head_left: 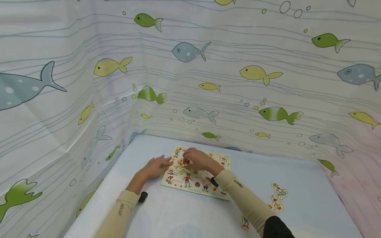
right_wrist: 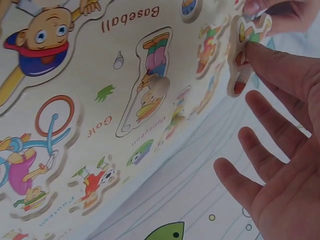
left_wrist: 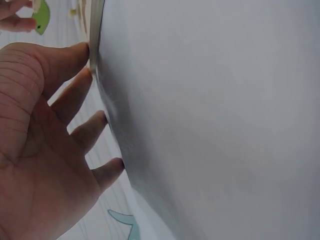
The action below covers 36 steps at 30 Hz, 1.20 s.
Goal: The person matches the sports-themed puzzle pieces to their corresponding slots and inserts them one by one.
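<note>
A wooden sports puzzle board [head_left: 194,190] lies on the table, its printed figures labelled with words such as Baseball and Golf. At its left edge my left hand [head_left: 156,167] touches the side; in the left wrist view the thumb and index fingertips meet the board's edge [left_wrist: 95,40], and the other fingers rest on the tabletop. Over the upper left of the board is my right hand [head_left: 199,161]. Its thumb and index finger pinch a small figure-shaped puzzle piece [right_wrist: 242,77], tilted above the surface, while the remaining fingers are extended.
To the right of the board lie loose puzzle pieces: a cyclist figure [head_left: 279,191], another figure [head_left: 276,204] just below it, and one [head_left: 245,223] partly hidden by my right sleeve. A fish-patterned curtain [head_left: 226,99] rises behind the pale blue table [head_left: 297,178].
</note>
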Available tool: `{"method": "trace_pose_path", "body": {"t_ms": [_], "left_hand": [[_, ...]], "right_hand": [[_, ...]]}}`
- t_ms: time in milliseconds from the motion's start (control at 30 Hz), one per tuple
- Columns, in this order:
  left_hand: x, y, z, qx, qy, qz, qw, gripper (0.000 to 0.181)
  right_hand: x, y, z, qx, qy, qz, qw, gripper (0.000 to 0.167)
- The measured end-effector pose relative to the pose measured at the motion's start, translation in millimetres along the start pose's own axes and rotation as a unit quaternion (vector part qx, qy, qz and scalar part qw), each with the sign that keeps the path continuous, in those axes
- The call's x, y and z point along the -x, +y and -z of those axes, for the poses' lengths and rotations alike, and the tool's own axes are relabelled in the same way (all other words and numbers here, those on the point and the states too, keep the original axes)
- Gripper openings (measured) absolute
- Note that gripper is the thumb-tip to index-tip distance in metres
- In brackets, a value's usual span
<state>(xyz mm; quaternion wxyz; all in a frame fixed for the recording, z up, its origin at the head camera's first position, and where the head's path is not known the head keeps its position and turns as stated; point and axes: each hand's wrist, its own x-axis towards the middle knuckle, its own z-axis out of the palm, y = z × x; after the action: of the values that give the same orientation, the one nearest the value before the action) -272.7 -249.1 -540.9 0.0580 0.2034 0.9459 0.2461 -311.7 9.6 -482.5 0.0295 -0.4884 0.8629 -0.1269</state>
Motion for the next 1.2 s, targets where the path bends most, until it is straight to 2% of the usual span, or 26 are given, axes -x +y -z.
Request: {"method": "trace_pose_path", "body": {"t_ms": [133,300,567,733,1200], "left_hand": [[0.4,0.6,1.2,0.000,-0.003,-0.007,1.0000,0.035],[-1.8,0.6,1.2,-0.002,0.001,-0.008,1.0000,0.036],[-4.5,-2.7,-1.9,-0.006,-0.005,0.009,0.9999,0.037],[-3.1,-4.2,-3.0,-0.007,-0.006,0.007,0.9999,0.037],[-1.4,-0.6,-0.8,0.005,-0.001,0.007,1.0000,0.037]], "right_hand": [[-9.3,1.1,-2.0,0.011,-0.006,0.001,0.9999,0.006],[-19.1,1.5,-3.8,0.006,-0.023,-0.034,0.9991,0.006],[-33.3,8.5,-19.4,0.012,-0.039,-0.054,0.9977,0.004],[-38.4,8.9,-23.6,0.010,-0.044,-0.066,0.9968,0.006],[-42.9,8.2,-24.7,0.028,-0.054,-0.062,0.9962,0.005]]}}
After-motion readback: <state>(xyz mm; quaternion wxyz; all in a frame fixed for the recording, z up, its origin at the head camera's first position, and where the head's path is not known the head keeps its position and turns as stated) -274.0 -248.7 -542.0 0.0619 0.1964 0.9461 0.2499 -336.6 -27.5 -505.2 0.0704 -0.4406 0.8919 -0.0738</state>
